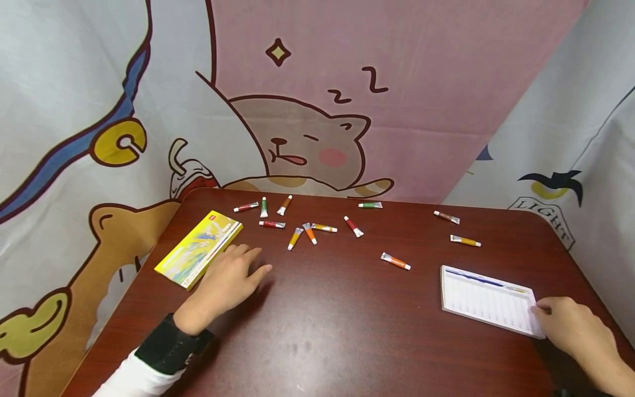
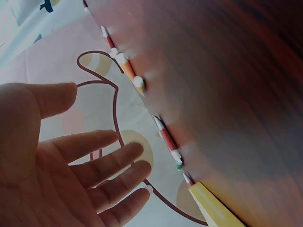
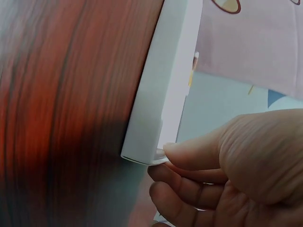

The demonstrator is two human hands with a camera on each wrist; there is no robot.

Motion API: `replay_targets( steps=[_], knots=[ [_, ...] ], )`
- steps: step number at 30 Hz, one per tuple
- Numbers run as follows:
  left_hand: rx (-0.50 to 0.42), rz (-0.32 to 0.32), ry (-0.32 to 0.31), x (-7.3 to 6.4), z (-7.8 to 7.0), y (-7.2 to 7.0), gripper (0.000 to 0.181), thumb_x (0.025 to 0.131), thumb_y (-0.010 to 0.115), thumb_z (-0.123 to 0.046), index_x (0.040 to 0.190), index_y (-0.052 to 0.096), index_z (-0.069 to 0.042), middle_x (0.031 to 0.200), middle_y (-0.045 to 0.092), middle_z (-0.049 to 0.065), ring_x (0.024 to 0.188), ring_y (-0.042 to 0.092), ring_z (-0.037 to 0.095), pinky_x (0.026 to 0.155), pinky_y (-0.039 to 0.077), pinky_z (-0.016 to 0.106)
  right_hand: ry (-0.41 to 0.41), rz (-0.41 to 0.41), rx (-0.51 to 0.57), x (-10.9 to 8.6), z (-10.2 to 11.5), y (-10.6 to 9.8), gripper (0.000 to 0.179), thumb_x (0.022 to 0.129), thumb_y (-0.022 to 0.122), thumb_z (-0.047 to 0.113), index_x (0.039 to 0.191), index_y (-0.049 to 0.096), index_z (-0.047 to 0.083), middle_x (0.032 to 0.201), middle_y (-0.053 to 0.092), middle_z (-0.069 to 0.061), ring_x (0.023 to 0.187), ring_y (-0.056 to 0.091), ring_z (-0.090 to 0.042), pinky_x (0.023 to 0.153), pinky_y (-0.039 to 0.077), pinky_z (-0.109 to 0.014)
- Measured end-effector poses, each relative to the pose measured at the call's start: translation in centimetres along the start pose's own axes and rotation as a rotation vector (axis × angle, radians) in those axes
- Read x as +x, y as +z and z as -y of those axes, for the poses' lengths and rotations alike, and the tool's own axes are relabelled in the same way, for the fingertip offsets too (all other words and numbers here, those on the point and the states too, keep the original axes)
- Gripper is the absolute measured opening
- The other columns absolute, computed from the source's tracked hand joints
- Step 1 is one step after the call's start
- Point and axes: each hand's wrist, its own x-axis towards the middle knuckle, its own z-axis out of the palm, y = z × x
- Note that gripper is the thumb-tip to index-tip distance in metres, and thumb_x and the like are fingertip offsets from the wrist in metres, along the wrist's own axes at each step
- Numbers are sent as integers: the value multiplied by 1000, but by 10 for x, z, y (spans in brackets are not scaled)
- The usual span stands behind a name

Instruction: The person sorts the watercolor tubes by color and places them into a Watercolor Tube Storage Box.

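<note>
My right hand (image 1: pixel 577 328) pinches the near right end of a white paint-box tray (image 1: pixel 488 306), thumb on top and fingers beneath in the right wrist view. A blue paintbrush (image 1: pixel 478 278) lies along the tray's far side, above a row of slots. On the left, my left hand (image 1: pixel 228 278) is beside a yellow paint box (image 1: pixel 198 248), its fingers relaxed and holding nothing. The left wrist view shows the open palm, with a corner of the yellow box (image 2: pixel 213 203) at the bottom. Whether the hand touches the box I cannot tell.
Several small paint tubes lie scattered along the far half of the brown table (image 1: pixel 327 331), among them an orange tube (image 1: pixel 396 261), a yellow tube (image 1: pixel 465 241) and a red tube (image 1: pixel 354 226). A printed cloth (image 1: pixel 412 110) hangs behind the table.
</note>
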Motion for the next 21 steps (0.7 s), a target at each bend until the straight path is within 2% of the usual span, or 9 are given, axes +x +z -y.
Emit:
replay_targets(
  steps=[5,9,12,16,21],
  knots=[
    [-37,-47,29,0,-10,1,38,96,76,-31,115,77,2,107,75,16,98,69,34,86,52,52,-57,19,-1,-2,15,1,28,95,69,17,107,71,-9,102,66,-37,81,65,-50,60,47,-62],
    [-70,-36,26,1,-17,3,32,96,76,-30,111,79,-2,99,76,9,88,71,26,73,55,46,-77,31,0,-2,25,4,30,95,70,19,108,71,-8,103,66,-37,83,65,-52,59,48,-62],
    [-85,-13,17,1,-21,4,31,96,76,-31,111,79,-3,92,74,4,76,64,17,62,50,38,-88,33,4,-3,33,6,30,94,72,19,108,72,-7,102,67,-35,82,66,-49,59,48,-61],
    [-100,12,14,2,-25,4,28,97,75,-31,108,79,-5,75,63,-4,65,51,11,54,40,32,-112,44,9,-3,46,7,27,94,73,18,105,74,-6,101,70,-32,82,67,-44,60,49,-59],
    [-115,35,7,3,-29,5,21,98,73,-31,92,78,-11,59,44,-10,55,42,10,49,32,32,-164,37,30,-6,64,9,19,95,72,18,99,79,0,97,73,-25,81,69,-39,60,50,-58]
  ],
)
